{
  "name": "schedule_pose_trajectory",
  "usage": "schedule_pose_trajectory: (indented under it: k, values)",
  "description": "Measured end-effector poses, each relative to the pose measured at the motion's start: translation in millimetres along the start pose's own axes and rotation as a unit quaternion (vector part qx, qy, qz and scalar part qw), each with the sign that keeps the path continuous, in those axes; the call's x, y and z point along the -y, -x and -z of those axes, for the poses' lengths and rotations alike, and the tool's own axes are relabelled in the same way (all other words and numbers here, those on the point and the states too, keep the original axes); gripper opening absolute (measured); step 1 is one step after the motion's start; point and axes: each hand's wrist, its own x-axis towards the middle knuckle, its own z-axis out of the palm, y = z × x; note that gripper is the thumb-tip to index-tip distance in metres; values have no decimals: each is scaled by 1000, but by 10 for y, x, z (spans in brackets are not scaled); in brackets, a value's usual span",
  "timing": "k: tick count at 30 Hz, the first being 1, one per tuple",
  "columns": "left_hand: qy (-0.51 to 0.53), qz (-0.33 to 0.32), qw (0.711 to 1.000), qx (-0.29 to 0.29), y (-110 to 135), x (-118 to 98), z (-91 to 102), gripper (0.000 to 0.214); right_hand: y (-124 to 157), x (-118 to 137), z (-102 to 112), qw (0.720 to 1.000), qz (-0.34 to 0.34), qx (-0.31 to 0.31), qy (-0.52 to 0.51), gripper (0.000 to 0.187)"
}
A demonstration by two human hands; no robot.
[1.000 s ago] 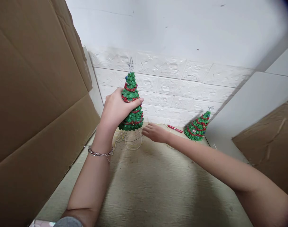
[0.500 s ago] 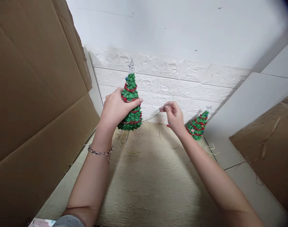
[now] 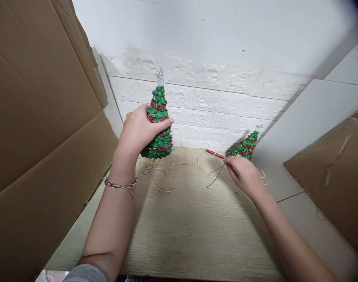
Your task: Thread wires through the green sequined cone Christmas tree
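Two cardboard flaps (image 3: 44, 117) flank a beige mat (image 3: 196, 235) below a white brick-textured wall (image 3: 208, 102). The left hand (image 3: 140, 131), wearing a chain bracelet (image 3: 120, 184), wraps curled fingers around a taller glittery Christmas tree (image 3: 158, 105) standing on the mat. The right hand (image 3: 245, 176), pinched nearly shut, holds thin green wires (image 3: 216, 176) just beside a shorter Christmas tree (image 3: 243, 148), with a red stick (image 3: 214, 154) touching its fingers.
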Motion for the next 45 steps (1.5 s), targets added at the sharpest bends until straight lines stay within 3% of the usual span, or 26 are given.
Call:
schedule_pose_trajectory:
  k: [3, 5, 9, 11, 13, 15, 17, 20, 26, 31, 37, 45]
  values:
    - [-3, -3, 1000, 11, -7, -1, -17, 40, 131, 57, 8, 996, -26, 89, 16, 22]
    - [-6, -5, 1000, 16, -9, -2, -26, 41, 198, 75, 34, 981, -66, 182, 21, 25]
    - [-12, -9, 1000, 26, -10, 5, -39, 41, 252, 53, 139, 905, -189, 379, 52, 46]
    - [-14, -11, 999, 31, -11, 8, -45, 42, 243, 35, 201, 865, -244, 428, 93, 56]
    - [-16, -15, 999, 33, -12, 5, -54, 44, 224, 23, 240, 848, -264, 448, 100, 62]
    - [-19, -17, 999, 30, -14, -4, -70, 45, 201, 24, 237, 855, -247, 454, 46, 64]
    - [-20, -18, 999, 29, -17, -15, -95, 47, 168, 46, 194, 880, -216, 423, -20, 61]
    - [-17, -24, 999, 39, -17, -25, -142, 47, 84, 120, 86, 909, -208, 359, -34, 42]
    - [-8, -33, 997, 63, 2, -32, -205, 48, -15, 204, -214, 879, -296, 373, -31, 27]
    - [-9, -32, 997, 70, 6, -32, -217, 49, 57, 105, -443, 882, -311, 345, -75, 22]
    - [-3, -32, 997, 70, -21, 7, -221, 45, 30, 67, -435, 893, -284, 335, -102, 19]
    - [10, -26, 997, 73, -31, 36, -205, 44, 37, 57, -564, 886, -310, 308, -155, 14]
